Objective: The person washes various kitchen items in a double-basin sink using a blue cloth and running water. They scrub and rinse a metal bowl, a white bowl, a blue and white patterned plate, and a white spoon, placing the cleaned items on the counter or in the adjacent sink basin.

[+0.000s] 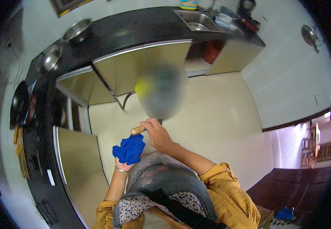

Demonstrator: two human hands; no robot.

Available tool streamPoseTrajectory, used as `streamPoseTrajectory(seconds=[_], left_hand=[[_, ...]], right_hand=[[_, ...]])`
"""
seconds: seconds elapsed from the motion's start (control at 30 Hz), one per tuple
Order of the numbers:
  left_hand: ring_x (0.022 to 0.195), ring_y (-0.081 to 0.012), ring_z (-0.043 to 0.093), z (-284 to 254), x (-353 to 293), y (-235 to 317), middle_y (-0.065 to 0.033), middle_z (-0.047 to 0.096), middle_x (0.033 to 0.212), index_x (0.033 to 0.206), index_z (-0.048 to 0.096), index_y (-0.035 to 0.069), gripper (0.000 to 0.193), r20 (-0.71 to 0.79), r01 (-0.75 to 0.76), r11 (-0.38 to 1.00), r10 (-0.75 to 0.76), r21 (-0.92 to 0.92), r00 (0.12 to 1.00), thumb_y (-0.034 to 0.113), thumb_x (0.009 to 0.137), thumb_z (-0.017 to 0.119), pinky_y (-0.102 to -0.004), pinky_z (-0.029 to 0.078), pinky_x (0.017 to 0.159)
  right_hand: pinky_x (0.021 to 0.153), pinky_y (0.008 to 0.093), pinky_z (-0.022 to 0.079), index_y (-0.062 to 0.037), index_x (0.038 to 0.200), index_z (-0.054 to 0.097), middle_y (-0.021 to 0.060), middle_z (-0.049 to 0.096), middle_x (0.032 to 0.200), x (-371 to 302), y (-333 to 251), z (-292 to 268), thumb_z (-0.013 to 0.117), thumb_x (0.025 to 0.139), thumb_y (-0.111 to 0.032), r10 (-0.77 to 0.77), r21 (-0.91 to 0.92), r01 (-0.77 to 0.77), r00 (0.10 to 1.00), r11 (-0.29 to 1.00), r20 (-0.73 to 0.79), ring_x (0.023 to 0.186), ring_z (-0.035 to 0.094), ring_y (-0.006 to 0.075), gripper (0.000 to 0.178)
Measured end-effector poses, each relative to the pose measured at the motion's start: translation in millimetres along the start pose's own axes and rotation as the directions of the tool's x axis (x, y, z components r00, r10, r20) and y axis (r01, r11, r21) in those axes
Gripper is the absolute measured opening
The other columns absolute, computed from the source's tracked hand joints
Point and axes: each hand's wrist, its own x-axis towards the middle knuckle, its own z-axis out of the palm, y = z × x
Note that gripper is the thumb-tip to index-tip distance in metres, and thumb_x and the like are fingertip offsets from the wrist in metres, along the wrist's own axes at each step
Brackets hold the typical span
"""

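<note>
A crumpled blue cloth (pixel 129 149) lies bunched in my left hand (pixel 124 165), covering most of the palm and fingers. My right hand (pixel 157 133) is closed round a tool with a tan wooden handle (pixel 138 130). The handle's rounded end sticks out to the left, just above the cloth. A short dark part shows past my right fingers, and whatever lies beyond it is lost in a large grey blurred patch. The kind of tool cannot be made out. Both hands are in front of my body, over the pale floor.
A black counter (pixel 131 34) curves round the far and left sides, bearing steel bowls (pixel 77 31) and a sink (pixel 198 22). Below, a cabinet door (pixel 79 160) swings out at left. A red bucket (pixel 213 51) stands under the sink. Lower right is a dark wooden surface (pixel 291 187).
</note>
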Motion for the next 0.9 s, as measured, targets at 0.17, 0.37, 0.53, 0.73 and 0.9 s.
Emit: streamPoseTrajectory(seconds=[0.17, 0.37, 0.53, 0.73, 0.9], left_hand=[[0.111, -0.0327, 0.044, 45, 114, -13, -0.0148, 0.038, 0.129, 0.128, 0.033, 0.004, 0.059, 0.129, 0.21, 0.977, -0.214, 0.041, 0.968, 0.044, 0.085, 0.037, -0.0453, 0.041, 0.087], [0.107, -0.033, 0.045, 117, 245, -41, -0.0184, 0.04, 0.125, 0.125, 0.035, 0.002, 0.058, 0.308, 0.374, 0.927, -0.361, 0.017, 0.88, 0.045, 0.085, 0.035, -0.045, 0.041, 0.085], [0.118, -0.0354, 0.036, 165, 351, -60, -0.0189, 0.033, 0.132, 0.118, 0.043, 0.003, 0.049, 0.34, 0.407, 0.909, -0.413, 0.094, 0.845, 0.038, 0.084, 0.037, -0.0466, 0.03, 0.097], [0.12, -0.034, 0.035, 240, 473, -81, -0.019, 0.034, 0.132, 0.113, 0.048, 0.005, 0.042, 0.353, -0.125, 0.531, -0.353, 0.838, 0.866, 0.032, 0.083, 0.038, -0.0389, 0.033, 0.096], [0.121, -0.0316, 0.034, 302, 587, -98, -0.0181, 0.032, 0.133, 0.119, 0.043, 0.005, 0.045, 0.378, -0.254, 0.4, -0.269, 0.881, 0.886, 0.032, 0.085, 0.034, -0.0406, 0.031, 0.098]], right_hand=[[0.08, 0.0394, 0.04, -0.0034, 0.11, 0.045, 0.0191, 0.045, 0.101, 0, 59, -57, 0.04, 0.075, 0.004, 0.195, -0.054, -0.212, 0.954, 0.976, -0.227, 0.094, 0.047, 0.037, 0.035], [0.081, 0.037, 0.041, -0.0017, 0.104, 0.046, 0.0184, 0.046, 0.101, 9, 151, -130, 0.041, 0.075, 0.006, 0.272, -0.098, -0.338, 0.871, 0.936, -0.41, 0.094, 0.047, 0.0338, 0.031], [0.079, 0.0351, 0.042, -0.0007, 0.102, 0.047, 0.0172, 0.049, 0.097, 20, 199, -206, 0.042, 0.08, 0.003, 0.29, -0.172, -0.462, 0.762, 0.87, -0.579, 0.091, 0.05, 0.0325, 0.024], [0.063, 0.028, 0.045, -0.0012, 0.101, 0.049, 0.0112, 0.053, 0.095, 0, 281, -258, 0.042, 0.085, 0.001, 0.365, -0.095, -0.596, 0.601, 0.797, -0.711, 0.071, 0.054, 0.017, 0.017], [0.063, 0.0269, 0.045, -0.0011, 0.094, 0.048, 0.0115, 0.053, 0.094, -8, 361, -306, 0.044, 0.08, 0.007, 0.448, 0.025, -0.623, 0.535, 0.782, -0.716, 0.071, 0.054, 0.0167, 0.017]])
